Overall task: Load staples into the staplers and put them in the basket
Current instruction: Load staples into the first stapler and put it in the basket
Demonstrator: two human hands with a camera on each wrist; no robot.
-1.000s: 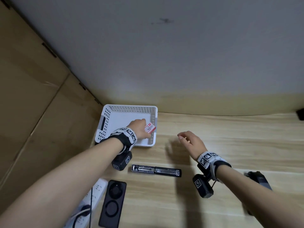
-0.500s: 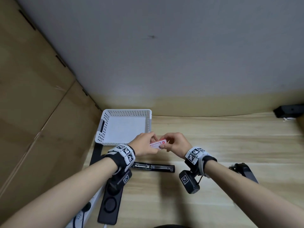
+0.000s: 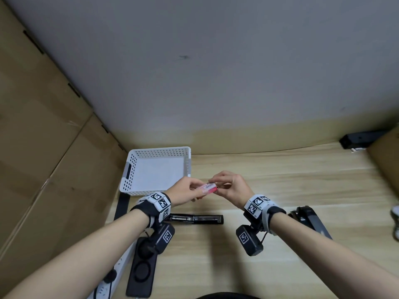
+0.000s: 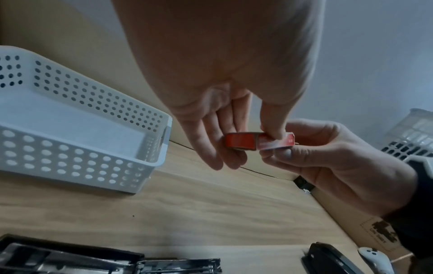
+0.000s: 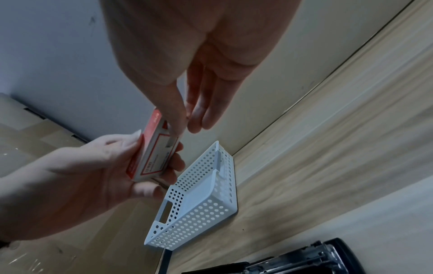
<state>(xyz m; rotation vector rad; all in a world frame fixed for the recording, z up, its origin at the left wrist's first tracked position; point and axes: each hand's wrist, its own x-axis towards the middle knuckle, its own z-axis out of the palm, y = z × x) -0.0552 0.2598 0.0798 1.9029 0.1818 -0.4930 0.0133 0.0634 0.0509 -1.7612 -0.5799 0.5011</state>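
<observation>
- Head view: left hand (image 3: 187,192) pinches the staple box (image 3: 208,188) in the air, just in front of the basket (image 3: 158,150).
- Right hand (image 3: 232,188) pinches the box's other end, seemingly at the flap.
- Box looks light, thin card, crushable; best held by its long edges.
- Opened stapler (image 3: 195,219) lies on the table below.
- Since half a second ago, the pose has barely changed; a second ago, the right hand was apart.

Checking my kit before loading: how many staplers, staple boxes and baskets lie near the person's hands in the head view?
Black staplers: 2, the opened flat stapler and the stapler beside the right forearm
Red-and-white cardboard staple box: 1
White perforated plastic basket: 1
Total: 4
</observation>
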